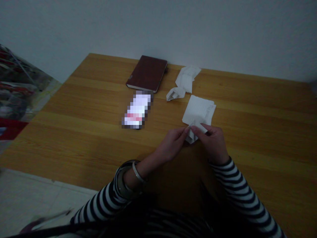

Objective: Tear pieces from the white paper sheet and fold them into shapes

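Note:
My left hand (172, 145) and my right hand (212, 142) meet over the wooden table (86, 132), both pinched on a small folded piece of white paper (193, 135). The fingertips of both hands touch its upper edge. Just beyond it lies a flat sheet of white lined paper (199, 110). A crumpled white paper (184, 82) rests farther back. Striped sleeves cover both arms, and a bangle sits on the left wrist.
A dark red notebook (148, 73) lies closed near the table's back edge. In front of it sits a phone (137, 109) with a lit, blurred screen. A pale wall runs behind the table. Cluttered bags are at the far left, light floor below.

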The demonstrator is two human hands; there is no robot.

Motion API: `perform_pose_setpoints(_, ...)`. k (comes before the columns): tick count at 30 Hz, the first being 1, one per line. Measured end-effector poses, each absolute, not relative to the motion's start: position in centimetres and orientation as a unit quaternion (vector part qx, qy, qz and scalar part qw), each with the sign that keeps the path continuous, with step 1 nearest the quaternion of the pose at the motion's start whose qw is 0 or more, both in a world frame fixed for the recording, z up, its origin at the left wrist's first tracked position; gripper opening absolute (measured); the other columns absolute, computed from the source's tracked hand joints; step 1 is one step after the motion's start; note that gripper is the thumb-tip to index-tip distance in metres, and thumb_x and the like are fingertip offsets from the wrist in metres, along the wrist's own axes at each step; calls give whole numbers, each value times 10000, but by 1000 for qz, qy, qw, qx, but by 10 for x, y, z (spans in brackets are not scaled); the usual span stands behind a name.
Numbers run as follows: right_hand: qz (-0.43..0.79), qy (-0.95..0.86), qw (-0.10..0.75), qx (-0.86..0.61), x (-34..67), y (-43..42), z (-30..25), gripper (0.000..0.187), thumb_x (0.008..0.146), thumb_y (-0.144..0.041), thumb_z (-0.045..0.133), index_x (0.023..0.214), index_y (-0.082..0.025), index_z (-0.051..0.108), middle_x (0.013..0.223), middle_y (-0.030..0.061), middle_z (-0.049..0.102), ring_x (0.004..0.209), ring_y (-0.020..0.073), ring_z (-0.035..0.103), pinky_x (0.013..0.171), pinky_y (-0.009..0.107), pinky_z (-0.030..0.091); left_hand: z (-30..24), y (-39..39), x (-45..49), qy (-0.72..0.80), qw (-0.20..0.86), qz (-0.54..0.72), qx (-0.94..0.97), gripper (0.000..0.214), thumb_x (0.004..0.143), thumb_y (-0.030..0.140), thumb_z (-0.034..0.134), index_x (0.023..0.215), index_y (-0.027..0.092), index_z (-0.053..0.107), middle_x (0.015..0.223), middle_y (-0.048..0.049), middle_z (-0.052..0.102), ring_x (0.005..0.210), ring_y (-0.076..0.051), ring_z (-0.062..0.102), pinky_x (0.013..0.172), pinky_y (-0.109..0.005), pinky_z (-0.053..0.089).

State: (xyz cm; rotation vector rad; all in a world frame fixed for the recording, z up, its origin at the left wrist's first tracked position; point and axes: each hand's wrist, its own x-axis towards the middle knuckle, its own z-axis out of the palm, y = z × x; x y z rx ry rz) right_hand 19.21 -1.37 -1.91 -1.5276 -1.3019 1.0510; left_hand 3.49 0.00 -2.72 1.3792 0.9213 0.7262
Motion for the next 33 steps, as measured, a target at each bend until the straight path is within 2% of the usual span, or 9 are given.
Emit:
perform_pose_setpoints(4,436,-484,448,-612,193,-14,-22,286,777,-389,719,605,-168,661,503,-43,494,466,87,411,431,217,319,-26,-1,33,451,501,320,666,411,972,430,446,750,149,649,676,-29,632,626,-138,547,598,-263,424)
perform_pose_setpoints(7,439,-464,462,-615,195,-14,-24,271,780,-390,720,626,-171,681,536,-33,540,489,93,446,452,219,351,-26,-2,32,464,484,361,648,303,936,406,541,849,161,696,766,-43,703,676,-143,610,638,-263,470)
perform_pose_setpoints(11,437,-467,464,-614,194,-15,-22,254,786,-372,718,628,-175,689,550,-28,561,503,93,465,462,215,363,-27,-3,32,465,502,386,619,261,913,390,585,907,166,718,847,-62,738,755,-161,662,695,-274,523)
perform_pose_setpoints(23,437,-443,497,-605,189,-16,-17,172,759,-324,738,654,-188,726,604,-6,664,520,104,547,488,226,452,-24,-1,33,434,603,386,547,291,913,383,580,821,138,707,790,-69,722,722,-140,649,677,-260,538)
perform_pose_setpoints(29,425,-451,494,-610,187,-18,-18,220,783,-363,716,659,-182,710,622,9,679,539,119,580,494,239,474,-20,-2,34,441,608,394,530,265,903,362,597,820,135,707,775,-66,717,693,-131,644,649,-250,536)
perform_pose_setpoints(33,382,-497,469,-622,187,-18,-21,275,827,-432,668,747,-175,725,675,38,708,604,150,627,508,253,494,-17,-1,33,459,581,420,525,257,898,353,605,782,138,684,719,-47,701,637,-116,632,611,-233,532)
